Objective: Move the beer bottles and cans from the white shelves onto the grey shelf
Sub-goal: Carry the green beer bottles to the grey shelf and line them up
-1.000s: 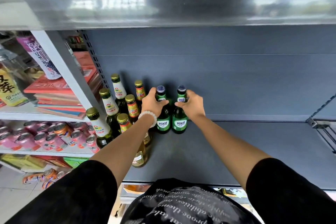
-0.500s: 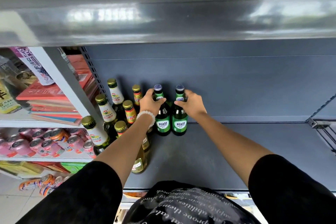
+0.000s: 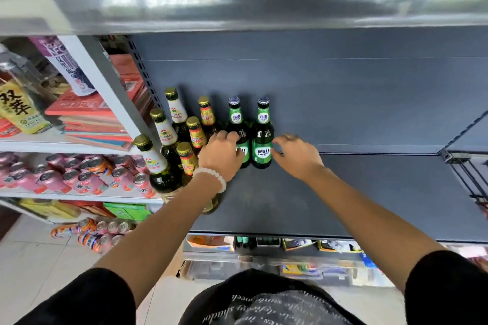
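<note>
Left hand (image 3: 220,157) fingers curled against left green bottle (image 3: 237,126); grip unconfirmed. Right hand (image 3: 297,157) at 3 o'clock of right green bottle (image 3: 262,137), fingers spread, holding nothing. Both upright on grey shelf (image 3: 343,192).

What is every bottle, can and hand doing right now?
Two green glass beer bottles: upright, capped, side by side on the grey metal shelf.
Gold-capped beer bottles: upright, clustered at the shelf's left end.
Pink drink cans: lying on the white shelf.
Left hand: against the left green bottle.
Right hand: open, beside the right green bottle.
</note>
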